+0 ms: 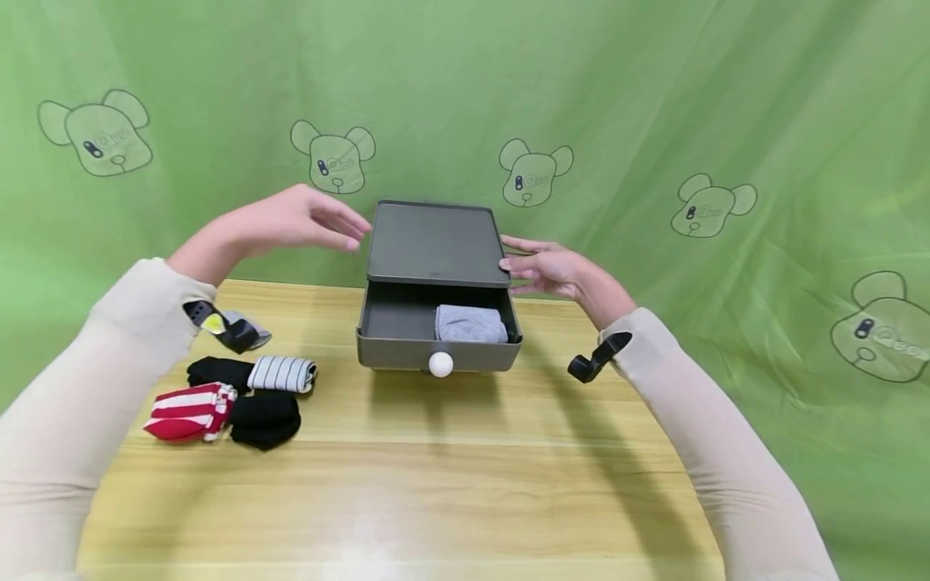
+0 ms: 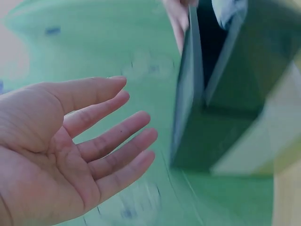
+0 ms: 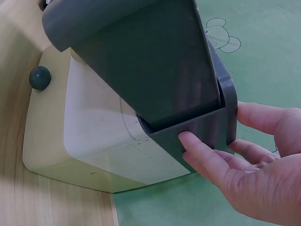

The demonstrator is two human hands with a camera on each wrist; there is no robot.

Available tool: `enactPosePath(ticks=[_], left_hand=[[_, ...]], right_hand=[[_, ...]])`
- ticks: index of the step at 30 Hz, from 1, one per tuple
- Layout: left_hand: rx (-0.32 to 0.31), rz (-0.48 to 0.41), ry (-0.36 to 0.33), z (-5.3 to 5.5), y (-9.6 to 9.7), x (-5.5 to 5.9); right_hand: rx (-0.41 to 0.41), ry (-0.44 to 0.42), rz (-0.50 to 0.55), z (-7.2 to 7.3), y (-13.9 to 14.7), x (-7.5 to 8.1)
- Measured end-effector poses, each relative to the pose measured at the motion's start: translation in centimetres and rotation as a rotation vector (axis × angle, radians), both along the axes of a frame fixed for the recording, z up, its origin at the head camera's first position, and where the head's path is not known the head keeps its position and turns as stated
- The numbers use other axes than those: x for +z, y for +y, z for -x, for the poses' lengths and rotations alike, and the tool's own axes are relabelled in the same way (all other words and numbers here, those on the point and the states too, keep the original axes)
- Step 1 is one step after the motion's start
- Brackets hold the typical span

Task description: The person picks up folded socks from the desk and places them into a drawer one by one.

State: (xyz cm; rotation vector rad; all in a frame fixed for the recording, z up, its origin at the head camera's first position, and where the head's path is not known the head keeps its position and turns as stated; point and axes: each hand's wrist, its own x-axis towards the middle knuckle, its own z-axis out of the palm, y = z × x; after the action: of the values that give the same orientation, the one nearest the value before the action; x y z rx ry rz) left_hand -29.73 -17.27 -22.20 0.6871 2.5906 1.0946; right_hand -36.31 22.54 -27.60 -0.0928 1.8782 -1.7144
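Note:
A small chest has a dark grey upper drawer (image 1: 385, 351) pulled out, with a white knob (image 1: 440, 364) on its front. Inside, at the right end, lies a rolled grey cloth bundle (image 1: 471, 324). My right hand (image 1: 545, 270) touches the right side of the chest near the back, its fingers fairly straight and the thumb at the top edge. Just off the chest's left side hovers my left hand (image 1: 291, 219), holding nothing, fingers relaxed and apart. Below the grey part, the right wrist view shows a pale lower section (image 3: 51, 117) with a dark knob (image 3: 40, 77).
Left on the wooden table (image 1: 436, 500) lie rolled sock-like bundles: a red-and-white striped one (image 1: 190, 411), a white one with dark lines (image 1: 282, 374) and two black ones (image 1: 265, 420). A grey piece (image 1: 254, 329) is partly behind the left wrist strap. A green curtain (image 1: 617, 97) hangs behind.

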Motion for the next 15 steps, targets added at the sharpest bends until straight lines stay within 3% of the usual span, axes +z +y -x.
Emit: enactPosePath(ticks=[4,10,15], left_hand=[[0.105,0.009,-0.037,0.5,-4.1,-1.9],[0.246,0.009,-0.137,1.4,-9.5,-5.6],[0.307,-0.007,-0.209,1.9,-12.8,-8.0]], right_hand=[[0.003,0.005,-0.006,0.0,0.0,0.1],[-0.003,0.006,-0.011,-0.1,0.1,0.4],[-0.008,0.013,-0.011,-0.1,0.6,0.4]])
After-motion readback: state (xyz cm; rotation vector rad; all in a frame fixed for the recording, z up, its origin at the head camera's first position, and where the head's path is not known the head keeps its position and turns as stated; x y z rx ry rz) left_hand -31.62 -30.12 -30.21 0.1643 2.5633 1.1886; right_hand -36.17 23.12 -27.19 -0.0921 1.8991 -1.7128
